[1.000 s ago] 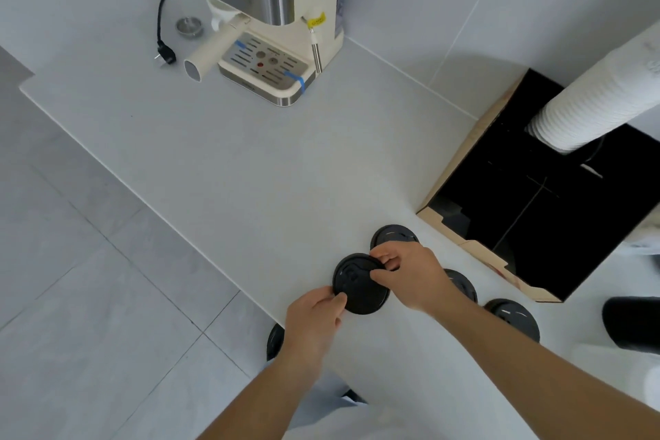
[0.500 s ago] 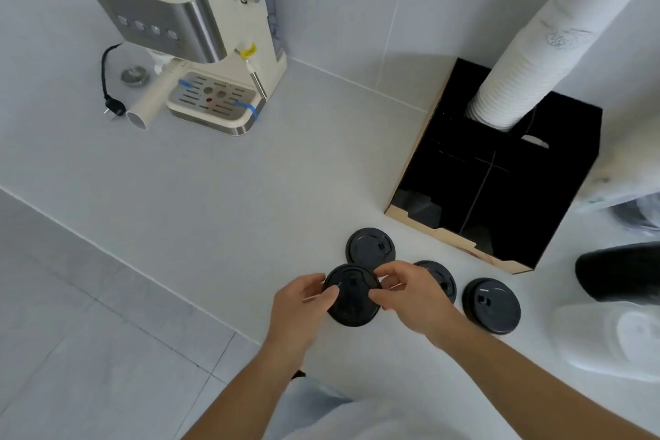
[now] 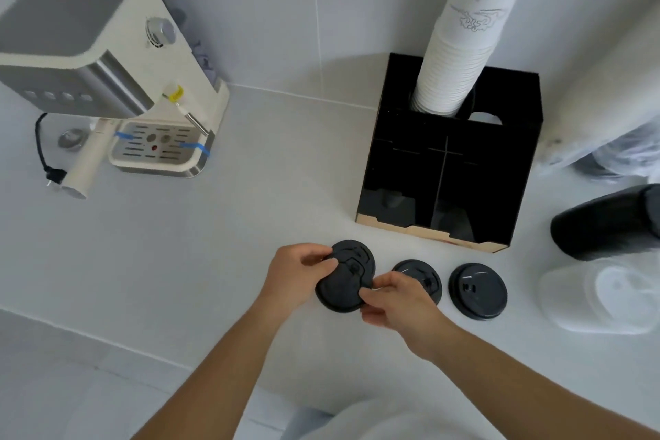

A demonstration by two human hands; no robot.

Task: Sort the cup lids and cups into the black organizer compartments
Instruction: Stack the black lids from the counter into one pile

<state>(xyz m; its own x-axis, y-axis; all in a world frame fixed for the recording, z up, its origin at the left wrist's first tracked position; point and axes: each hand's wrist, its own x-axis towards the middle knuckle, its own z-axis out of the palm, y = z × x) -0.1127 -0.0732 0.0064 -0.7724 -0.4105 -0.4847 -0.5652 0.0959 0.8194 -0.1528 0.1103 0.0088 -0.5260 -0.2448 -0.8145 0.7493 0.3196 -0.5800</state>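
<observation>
A person's two bare hands meet over a pale grey desk (image 3: 250, 225), close to its near edge. The left hand (image 3: 296, 275) and the right hand (image 3: 396, 300) together pinch a round black plastic cup lid (image 3: 341, 291), the left thumb and fingers on its left rim, the right fingertips on its right rim. A second black lid (image 3: 355, 254) sits just behind and partly under the held one; whether the two are touching is hard to tell.

To the right along the near edge lie two more black lids flat on the desk: one (image 3: 419, 277) partly covered by the right hand, and one (image 3: 478, 291) a little further right, clear of the hand.

Behind the lids, towards the wall at the far edge, stands a black box-shaped organizer with a tan cardboard front edge (image 3: 446, 168), split by dividers into compartments. A tall stack of white paper cups (image 3: 460, 46) rises tilted from its back left compartment. The front compartments are too dark to see into.

At the right edge of the desk lie a black stack of cups on its side (image 3: 607, 221) and a clear plastic-wrapped bundle of translucent lids (image 3: 600, 293).

At the far left corner stands a cream and steel espresso machine (image 3: 107, 75) with blue tape strips and a black power cord (image 3: 41, 146) beside it.
</observation>
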